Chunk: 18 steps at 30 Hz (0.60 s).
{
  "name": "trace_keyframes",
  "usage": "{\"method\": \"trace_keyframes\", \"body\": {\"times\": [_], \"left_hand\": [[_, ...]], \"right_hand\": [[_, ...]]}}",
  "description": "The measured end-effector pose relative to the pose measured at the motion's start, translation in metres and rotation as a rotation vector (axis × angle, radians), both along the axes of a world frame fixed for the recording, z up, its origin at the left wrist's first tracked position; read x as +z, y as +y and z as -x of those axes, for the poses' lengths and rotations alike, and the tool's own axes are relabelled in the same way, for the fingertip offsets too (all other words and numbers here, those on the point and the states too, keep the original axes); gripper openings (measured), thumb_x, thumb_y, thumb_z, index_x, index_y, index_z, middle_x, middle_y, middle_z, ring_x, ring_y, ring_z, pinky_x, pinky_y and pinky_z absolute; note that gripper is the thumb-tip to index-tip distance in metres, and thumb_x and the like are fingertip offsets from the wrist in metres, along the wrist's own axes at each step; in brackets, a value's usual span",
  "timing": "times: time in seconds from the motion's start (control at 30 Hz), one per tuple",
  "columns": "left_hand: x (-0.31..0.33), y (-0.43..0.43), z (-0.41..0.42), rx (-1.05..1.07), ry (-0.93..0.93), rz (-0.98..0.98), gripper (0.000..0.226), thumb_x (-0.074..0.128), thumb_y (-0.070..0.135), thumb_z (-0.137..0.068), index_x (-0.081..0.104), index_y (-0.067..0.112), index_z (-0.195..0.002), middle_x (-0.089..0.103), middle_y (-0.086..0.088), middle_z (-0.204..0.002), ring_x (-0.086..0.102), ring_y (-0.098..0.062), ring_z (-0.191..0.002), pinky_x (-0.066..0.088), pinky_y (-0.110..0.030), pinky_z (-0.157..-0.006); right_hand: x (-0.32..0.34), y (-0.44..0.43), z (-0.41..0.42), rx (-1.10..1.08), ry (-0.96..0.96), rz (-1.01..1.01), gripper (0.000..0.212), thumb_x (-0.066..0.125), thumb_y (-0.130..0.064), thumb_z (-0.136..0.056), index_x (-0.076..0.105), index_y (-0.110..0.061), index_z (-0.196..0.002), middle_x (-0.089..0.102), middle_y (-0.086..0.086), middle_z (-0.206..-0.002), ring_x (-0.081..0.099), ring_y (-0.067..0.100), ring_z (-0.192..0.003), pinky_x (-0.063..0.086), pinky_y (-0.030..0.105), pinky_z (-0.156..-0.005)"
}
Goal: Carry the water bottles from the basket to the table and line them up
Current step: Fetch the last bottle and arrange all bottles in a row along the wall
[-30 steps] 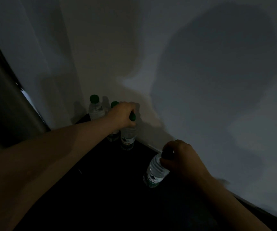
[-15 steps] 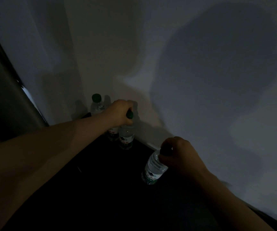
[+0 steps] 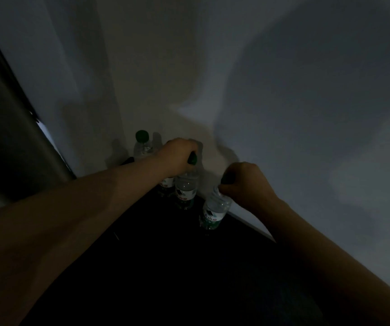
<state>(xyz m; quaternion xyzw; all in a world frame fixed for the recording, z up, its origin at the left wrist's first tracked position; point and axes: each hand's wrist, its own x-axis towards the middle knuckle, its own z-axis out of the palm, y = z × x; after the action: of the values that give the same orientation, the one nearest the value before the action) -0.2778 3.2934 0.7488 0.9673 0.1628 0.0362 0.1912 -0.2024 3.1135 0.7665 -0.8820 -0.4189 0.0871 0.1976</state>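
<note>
The scene is dim. Nearest the camera, two bare forearms reach forward over a dark table [image 3: 156, 267], the left one crossing from the lower left, the right one from the lower right. The table's far edge runs along a pale wall [image 3: 283, 90], and all the bottles stand close to that edge.

The right hand [image 3: 245, 184] is curled shut around the neck and green cap of the nearest bottle [image 3: 214, 211], a clear water bottle with a white and green label. This bottle leans, its base toward the camera and its top toward the wall; whether its base touches the table cannot be told in the dark.

Further along the far edge, toward the table's far corner, the left hand [image 3: 177, 155] is closed over the top of the second bottle [image 3: 185, 190], with a piece of green cap showing beside the fingers [image 3: 194, 147]. That bottle looks upright, just beside the nearest bottle but apart from it.

Close beside it on the left, a third bottle [image 3: 167, 183] is mostly hidden by the left wrist; only part of its label shows.

Farthest, at the corner, stands a fourth bottle [image 3: 143, 147], upright and untouched, its green cap plain against the wall. A dark panel [image 3: 3, 137] rises at the left.
</note>
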Motion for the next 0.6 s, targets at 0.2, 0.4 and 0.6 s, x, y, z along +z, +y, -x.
{"method": "trace_keyframes", "body": {"times": [0.2,0.4,0.6], "left_hand": [[0.0,0.0,-0.001,-0.005,0.017,-0.005,0.031,0.071,0.017,-0.08,0.063,0.004,-0.107,0.061,-0.017,-0.108,0.056,-0.029,-0.097,0.03,-0.025,-0.068],[0.002,-0.002,-0.001,0.013,0.02,-0.007,0.029,0.071,0.016,-0.08,0.064,0.001,-0.104,0.062,-0.02,-0.104,0.057,-0.033,-0.097,0.033,-0.027,-0.068],[0.001,-0.002,-0.001,0.014,0.021,0.001,0.031,0.07,0.014,-0.08,0.063,0.001,-0.107,0.061,-0.021,-0.105,0.057,-0.033,-0.096,0.035,-0.027,-0.069]], "right_hand": [[0.002,0.017,-0.01,-0.017,0.012,0.028,0.02,0.069,-0.012,-0.076,0.068,0.003,-0.09,0.068,0.018,-0.091,0.064,0.028,-0.084,0.056,0.043,-0.076],[0.001,0.029,-0.015,-0.038,0.02,0.035,0.024,0.072,-0.016,-0.076,0.067,0.0,-0.094,0.066,0.015,-0.094,0.063,0.026,-0.087,0.055,0.038,-0.075],[-0.007,0.036,-0.015,-0.067,0.036,0.036,0.022,0.071,-0.014,-0.074,0.066,0.001,-0.089,0.067,0.016,-0.089,0.064,0.026,-0.082,0.056,0.036,-0.071]]}}
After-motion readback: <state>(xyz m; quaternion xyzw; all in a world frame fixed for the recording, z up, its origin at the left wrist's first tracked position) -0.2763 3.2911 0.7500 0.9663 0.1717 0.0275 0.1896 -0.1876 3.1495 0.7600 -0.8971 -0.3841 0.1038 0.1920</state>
